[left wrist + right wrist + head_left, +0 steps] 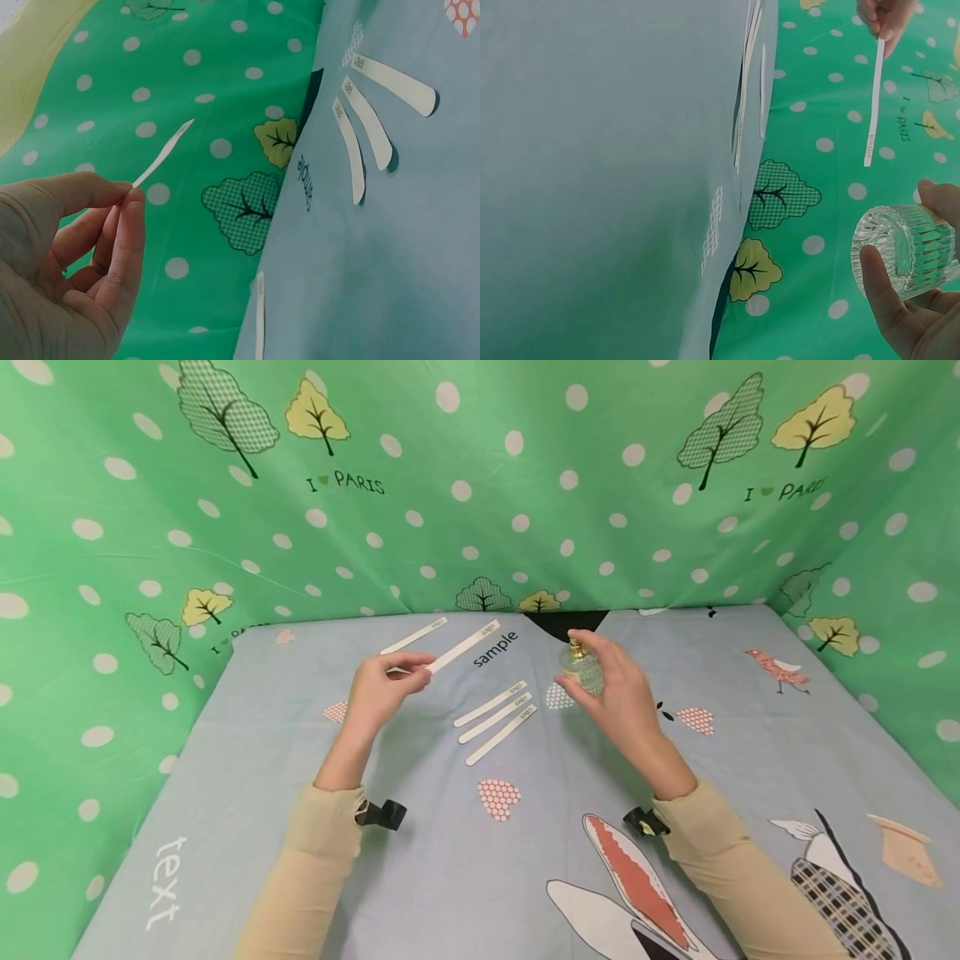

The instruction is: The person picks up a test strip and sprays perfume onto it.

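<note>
My left hand [382, 689] pinches a white perfume test strip [467, 645] by one end between thumb and fingertips. Its small printed end points away, up and to the right; the left wrist view shows the strip [162, 156] slightly bent. A clear ribbed glass perfume bottle [587, 672] with a gold neck is in my right hand [626, 706], index finger on the top of the sprayer. From the right wrist, the bottle's round base [881, 244] shows, thumb against it. Strip and bottle are apart, both raised over the far part of the table.
Three more test strips [495, 718] lie side by side on the grey-blue patterned cloth [420, 860], between the forearms. Another strip [415, 636] lies beyond the left hand. A green dotted curtain [480, 527] hangs along the table's back edge.
</note>
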Action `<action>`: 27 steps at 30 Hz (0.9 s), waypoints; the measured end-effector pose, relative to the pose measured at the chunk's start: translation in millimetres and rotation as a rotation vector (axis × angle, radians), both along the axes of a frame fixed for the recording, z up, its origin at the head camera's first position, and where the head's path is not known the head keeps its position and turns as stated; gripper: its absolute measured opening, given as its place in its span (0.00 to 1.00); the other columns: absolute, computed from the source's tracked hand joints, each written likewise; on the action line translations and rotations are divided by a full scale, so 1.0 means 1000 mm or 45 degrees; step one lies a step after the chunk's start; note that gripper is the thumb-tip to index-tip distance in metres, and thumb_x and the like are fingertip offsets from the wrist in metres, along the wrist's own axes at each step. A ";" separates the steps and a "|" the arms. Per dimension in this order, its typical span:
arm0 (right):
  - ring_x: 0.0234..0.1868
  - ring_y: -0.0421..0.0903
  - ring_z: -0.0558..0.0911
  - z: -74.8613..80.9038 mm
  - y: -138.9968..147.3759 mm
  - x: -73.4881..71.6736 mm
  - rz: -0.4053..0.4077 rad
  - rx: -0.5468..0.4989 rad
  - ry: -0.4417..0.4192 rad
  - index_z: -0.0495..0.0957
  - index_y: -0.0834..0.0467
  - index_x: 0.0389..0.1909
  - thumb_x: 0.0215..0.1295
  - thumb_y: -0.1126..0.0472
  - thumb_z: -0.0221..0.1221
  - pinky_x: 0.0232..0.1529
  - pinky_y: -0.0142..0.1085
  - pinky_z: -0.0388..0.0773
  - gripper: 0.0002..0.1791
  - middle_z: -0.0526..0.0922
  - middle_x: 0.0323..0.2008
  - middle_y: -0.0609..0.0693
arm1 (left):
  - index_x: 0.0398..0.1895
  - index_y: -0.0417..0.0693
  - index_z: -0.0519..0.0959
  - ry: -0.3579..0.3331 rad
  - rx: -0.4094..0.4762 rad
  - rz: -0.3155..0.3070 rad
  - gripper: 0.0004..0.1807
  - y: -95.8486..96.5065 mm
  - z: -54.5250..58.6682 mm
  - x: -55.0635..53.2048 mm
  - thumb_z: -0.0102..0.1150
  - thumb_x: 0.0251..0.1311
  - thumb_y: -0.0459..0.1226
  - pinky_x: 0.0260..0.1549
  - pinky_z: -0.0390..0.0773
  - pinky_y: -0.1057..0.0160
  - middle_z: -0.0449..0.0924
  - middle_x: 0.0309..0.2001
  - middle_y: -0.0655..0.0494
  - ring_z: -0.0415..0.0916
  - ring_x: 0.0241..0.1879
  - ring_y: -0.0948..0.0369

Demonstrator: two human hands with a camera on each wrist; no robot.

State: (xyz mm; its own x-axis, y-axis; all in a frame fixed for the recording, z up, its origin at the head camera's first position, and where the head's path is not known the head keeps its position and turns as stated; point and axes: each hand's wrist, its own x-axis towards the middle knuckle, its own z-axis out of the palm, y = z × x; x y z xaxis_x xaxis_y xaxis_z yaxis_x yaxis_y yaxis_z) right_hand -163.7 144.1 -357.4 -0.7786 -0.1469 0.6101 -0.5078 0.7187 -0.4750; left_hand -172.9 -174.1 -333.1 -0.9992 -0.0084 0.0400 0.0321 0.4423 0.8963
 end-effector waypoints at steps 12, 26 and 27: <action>0.57 0.55 0.80 -0.001 0.000 0.001 0.008 0.016 0.002 0.70 0.50 0.66 0.56 0.56 0.73 0.52 0.53 0.80 0.36 0.80 0.58 0.55 | 0.50 0.42 0.86 -0.009 0.004 0.041 0.15 -0.010 -0.006 -0.004 0.62 0.60 0.34 0.38 0.82 0.73 0.84 0.38 0.50 0.81 0.28 0.76; 0.57 0.55 0.80 -0.002 0.001 0.001 -0.001 0.028 -0.018 0.69 0.49 0.67 0.57 0.55 0.72 0.50 0.53 0.81 0.36 0.80 0.58 0.56 | 0.50 0.38 0.85 -0.028 0.014 0.076 0.16 -0.023 -0.018 -0.019 0.61 0.60 0.33 0.34 0.82 0.76 0.86 0.34 0.57 0.80 0.26 0.77; 0.57 0.55 0.80 -0.002 0.001 0.001 -0.001 0.028 -0.020 0.69 0.49 0.67 0.57 0.55 0.72 0.50 0.53 0.81 0.36 0.80 0.58 0.56 | 0.50 0.37 0.85 -0.031 0.013 0.075 0.16 -0.024 -0.018 -0.020 0.61 0.60 0.33 0.34 0.82 0.76 0.86 0.34 0.56 0.80 0.26 0.77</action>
